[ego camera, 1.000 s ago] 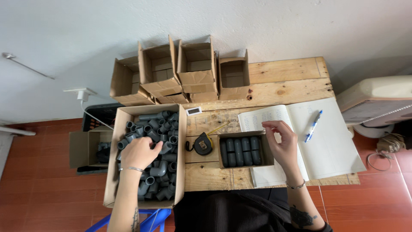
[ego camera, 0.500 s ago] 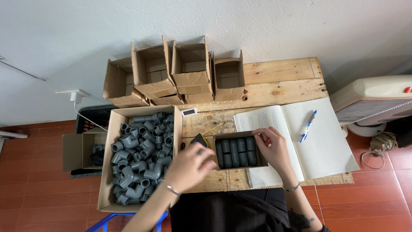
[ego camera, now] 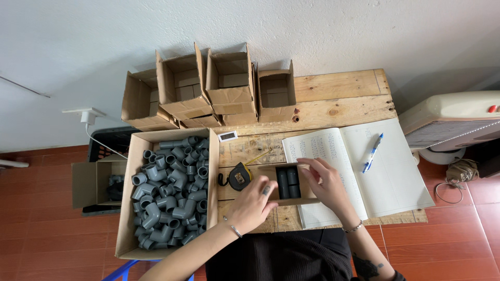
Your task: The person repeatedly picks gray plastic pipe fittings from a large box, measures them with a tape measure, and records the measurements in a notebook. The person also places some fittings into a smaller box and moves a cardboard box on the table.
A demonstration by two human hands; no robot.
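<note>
A small cardboard box (ego camera: pixel 289 183) lies on the wooden table (ego camera: pixel 333 99), just in front of the person, its long side running left to right and its open top facing up; dark pipe fittings (ego camera: pixel 288 182) sit inside in rows. The left hand (ego camera: pixel 253 204) covers the box's left end, fingers curled loosely over the fittings there; the right hand (ego camera: pixel 325 182) grips the right end, fingers bent around the edge. A tape measure (ego camera: pixel 238 176) lies just left of the box; a big box of grey pipe elbows (ego camera: pixel 169 190) stands further left; an open notebook (ego camera: pixel 364 169) with a pen (ego camera: pixel 373 152) lies to the right.
</note>
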